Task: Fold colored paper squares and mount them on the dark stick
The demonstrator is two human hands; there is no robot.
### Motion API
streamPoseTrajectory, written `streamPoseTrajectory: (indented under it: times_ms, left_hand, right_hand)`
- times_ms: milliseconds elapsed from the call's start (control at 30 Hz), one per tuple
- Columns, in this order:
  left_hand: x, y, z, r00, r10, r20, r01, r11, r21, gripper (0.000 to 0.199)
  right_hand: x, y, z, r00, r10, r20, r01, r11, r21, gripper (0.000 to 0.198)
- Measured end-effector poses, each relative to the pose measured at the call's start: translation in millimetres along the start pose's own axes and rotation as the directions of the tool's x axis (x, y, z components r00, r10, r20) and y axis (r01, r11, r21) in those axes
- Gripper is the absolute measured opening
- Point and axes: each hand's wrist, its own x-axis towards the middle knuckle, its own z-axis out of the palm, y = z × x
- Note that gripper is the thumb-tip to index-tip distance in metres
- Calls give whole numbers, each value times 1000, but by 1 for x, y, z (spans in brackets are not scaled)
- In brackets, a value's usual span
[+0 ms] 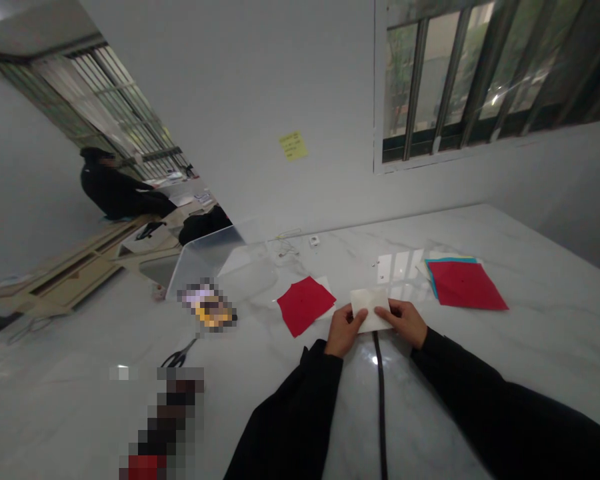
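Note:
Between my two hands is a small cream-white piece of paper [370, 300], roughly square, above the marble-patterned table. My left hand [346, 329] grips its left edge with the thumb on top. On the opposite edge, my right hand [405, 321] pinches it the same way. Just left of my hands lie red paper sheets [305, 305], with some white paper partly under them. Farther right sits a stack with a red sheet [467, 285] on top and blue and pale yellow edges showing beneath. A dark strap or cord [381, 407] runs down below the held paper.
Black-handled scissors [176, 359] lie on the left of the table [260, 400]. Behind them stands a clear plastic bin [205, 257], near a blurred yellow and purple item [210, 308]. A yellow note [293, 145] is on the wall. A person in black [115, 187] sits far left.

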Motion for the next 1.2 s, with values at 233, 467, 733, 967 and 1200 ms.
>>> streamPoseTrajectory:
  times_ms: [233, 467, 733, 967, 1200]
  left_hand:
    - [2, 0, 0, 1000, -7, -23, 8, 999, 37, 48]
    - [4, -5, -4, 999, 2, -51, 2, 997, 73, 47]
    - [2, -9, -2, 999, 25, -26, -23, 997, 67, 41]
    - [-1, -6, -2, 999, 13, -35, -10, 997, 78, 42]
    - [-1, -10, -2, 999, 3, -32, -1, 998, 58, 40]
  right_hand:
    - [-1, -1, 2, 999, -34, 32, 35, 999, -26, 50]
    - [7, -4, -15, 996, -84, 33, 88, 987, -132, 57]
    - [62, 13, -50, 912, -336, -237, 105, 748, -656, 38]
    - [94, 21, -43, 899, -347, -269, 69, 717, -693, 28]
    - [85, 23, -45, 887, -364, -284, 84, 732, -677, 27]
